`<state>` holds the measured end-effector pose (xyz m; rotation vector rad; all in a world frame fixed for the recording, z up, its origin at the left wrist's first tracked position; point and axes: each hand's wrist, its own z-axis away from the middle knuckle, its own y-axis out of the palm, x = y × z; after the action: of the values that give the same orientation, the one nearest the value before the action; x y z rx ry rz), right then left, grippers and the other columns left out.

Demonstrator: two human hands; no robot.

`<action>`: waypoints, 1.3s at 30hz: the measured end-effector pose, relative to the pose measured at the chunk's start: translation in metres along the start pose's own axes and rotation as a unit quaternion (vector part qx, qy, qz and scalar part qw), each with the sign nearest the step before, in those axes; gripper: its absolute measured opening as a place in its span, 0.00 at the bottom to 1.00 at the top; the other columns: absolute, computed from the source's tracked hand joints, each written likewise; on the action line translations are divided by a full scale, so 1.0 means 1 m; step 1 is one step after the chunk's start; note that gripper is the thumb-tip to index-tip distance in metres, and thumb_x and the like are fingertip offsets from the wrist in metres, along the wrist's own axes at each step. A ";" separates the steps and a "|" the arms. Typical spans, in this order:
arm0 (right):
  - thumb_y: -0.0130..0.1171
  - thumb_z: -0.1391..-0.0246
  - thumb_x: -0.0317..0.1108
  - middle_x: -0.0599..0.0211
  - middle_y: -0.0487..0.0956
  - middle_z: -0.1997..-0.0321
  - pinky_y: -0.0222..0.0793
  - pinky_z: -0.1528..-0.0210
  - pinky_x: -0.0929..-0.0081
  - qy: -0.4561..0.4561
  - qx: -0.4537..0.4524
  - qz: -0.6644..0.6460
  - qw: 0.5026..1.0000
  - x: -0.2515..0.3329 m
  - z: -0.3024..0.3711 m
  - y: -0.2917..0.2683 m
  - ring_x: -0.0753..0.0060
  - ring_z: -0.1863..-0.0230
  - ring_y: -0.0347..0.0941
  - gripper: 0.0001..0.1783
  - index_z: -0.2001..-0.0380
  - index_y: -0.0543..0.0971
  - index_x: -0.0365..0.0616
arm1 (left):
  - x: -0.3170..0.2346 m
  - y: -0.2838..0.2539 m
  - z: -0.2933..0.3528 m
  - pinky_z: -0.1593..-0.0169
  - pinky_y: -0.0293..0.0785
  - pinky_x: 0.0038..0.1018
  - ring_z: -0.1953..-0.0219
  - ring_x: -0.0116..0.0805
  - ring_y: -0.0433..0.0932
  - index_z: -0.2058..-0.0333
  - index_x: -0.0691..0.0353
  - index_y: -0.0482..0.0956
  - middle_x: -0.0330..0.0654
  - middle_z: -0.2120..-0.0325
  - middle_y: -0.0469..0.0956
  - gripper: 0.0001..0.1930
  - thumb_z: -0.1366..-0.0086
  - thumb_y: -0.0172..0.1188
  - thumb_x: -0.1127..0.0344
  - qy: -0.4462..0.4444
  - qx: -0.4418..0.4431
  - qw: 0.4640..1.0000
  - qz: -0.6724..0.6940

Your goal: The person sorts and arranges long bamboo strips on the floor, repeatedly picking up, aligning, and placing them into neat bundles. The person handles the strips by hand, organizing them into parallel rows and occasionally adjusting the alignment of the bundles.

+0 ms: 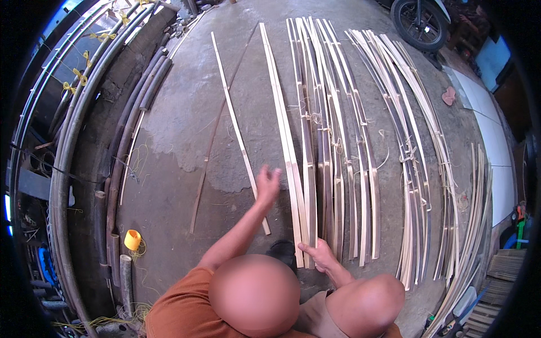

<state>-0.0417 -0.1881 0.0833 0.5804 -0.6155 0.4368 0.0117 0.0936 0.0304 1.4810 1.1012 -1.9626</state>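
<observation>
My right hand is closed at the near ends of light split bamboo strips, its thumb lying across the top. Those strips rest side by side on the floor and stretch far ahead. My left hand is raised, its fingers apart and slightly blurred, with nothing visible in it. It is just right of a single light bamboo strip. A darker brown strip crosses under that one. Right of my right hand, a bundle of bamboo strips is tied near its middle.
More tied bamboo strips lie farther right. On the left are round bamboo poles and a yellow spool with loose twine. A motorcycle wheel stands at the far right, near white floor tiles.
</observation>
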 end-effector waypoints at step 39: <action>0.70 0.46 0.47 0.70 0.78 0.67 0.69 0.71 0.77 -0.025 -0.011 0.013 1.000 0.001 0.005 0.000 0.81 0.70 0.71 0.27 0.54 0.76 0.36 | -0.061 -0.015 0.021 0.61 0.77 0.28 0.67 0.25 0.77 0.47 0.62 0.72 0.37 0.66 0.77 0.21 0.29 0.56 0.52 -0.195 0.338 0.914 0.114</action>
<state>-0.0427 -0.1907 0.0873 0.5647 -0.6753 0.4411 0.0087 0.0786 0.0949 1.3336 0.0553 -2.4385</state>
